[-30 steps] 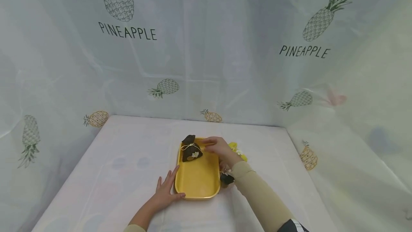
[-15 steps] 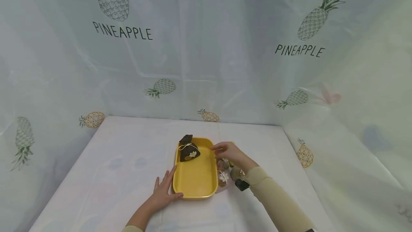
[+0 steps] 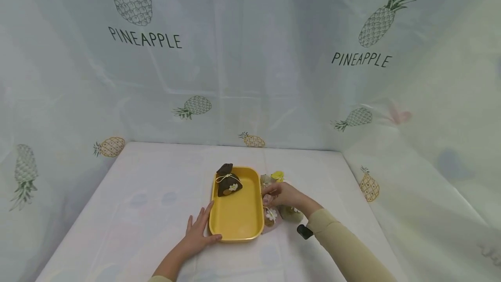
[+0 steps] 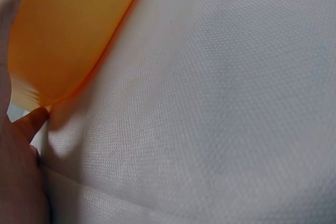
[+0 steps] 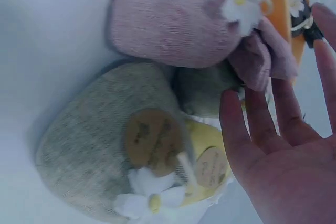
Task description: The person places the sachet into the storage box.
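My left hand rests at the yellow tray's near left corner, fingers straight along its side and thumb on the near rim. In the left wrist view the thumb touches the tray's outer wall. A dark brown drawstring pouch with a white flower lies in the tray's far left corner. My right hand is just right of the tray, over a pink pouch. In the right wrist view its fingers are extended, fingertips at the pink pouch's gathered top, not plainly pinching it.
Beside the pink pouch lie a grey-green pouch, a yellow pouch and a darker green pouch, partly covered. A white cloth covers the table. Pineapple-print sheets hang behind and at the sides.
My right hand has moved from above the tray's far right corner, back and down to the pink pouch on the right. My left hand stays on the tray; the brown pouch lies unmoved.
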Tool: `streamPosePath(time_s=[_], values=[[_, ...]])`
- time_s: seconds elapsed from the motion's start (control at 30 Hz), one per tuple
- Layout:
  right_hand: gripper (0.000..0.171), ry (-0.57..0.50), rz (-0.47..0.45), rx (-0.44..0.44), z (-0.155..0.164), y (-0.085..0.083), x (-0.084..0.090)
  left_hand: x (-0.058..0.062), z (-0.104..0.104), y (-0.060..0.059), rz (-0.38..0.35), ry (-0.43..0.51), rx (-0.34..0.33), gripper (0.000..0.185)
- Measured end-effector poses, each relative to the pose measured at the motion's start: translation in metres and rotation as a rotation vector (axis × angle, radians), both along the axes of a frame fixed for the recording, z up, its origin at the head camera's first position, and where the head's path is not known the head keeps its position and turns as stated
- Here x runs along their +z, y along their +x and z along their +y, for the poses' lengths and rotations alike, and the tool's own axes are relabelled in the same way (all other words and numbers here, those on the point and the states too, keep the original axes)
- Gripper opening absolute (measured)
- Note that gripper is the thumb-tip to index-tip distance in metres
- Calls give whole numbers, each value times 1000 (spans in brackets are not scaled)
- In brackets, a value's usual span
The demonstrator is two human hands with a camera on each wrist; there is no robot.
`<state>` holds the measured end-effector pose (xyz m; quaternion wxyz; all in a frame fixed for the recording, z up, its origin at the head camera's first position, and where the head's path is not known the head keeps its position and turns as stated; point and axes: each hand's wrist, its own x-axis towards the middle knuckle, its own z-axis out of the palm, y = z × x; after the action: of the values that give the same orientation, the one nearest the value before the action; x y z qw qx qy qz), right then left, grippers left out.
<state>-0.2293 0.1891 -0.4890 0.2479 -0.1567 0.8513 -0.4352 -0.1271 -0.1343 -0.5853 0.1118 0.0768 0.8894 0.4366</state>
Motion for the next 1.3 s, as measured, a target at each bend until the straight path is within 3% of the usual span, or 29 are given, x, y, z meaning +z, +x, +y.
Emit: streamPosePath(time_s=[0.33,0.8,1.3], values=[[43,29,66,130,3,5,-11,-2,-2,-1,10,-1,-3,106],[40,103,106,195,1,8,-16,-1,-1,-1,-1,-6,3,105],[38,117,105,140,1,12,-27,2,0,1,-6,3,7,106]])
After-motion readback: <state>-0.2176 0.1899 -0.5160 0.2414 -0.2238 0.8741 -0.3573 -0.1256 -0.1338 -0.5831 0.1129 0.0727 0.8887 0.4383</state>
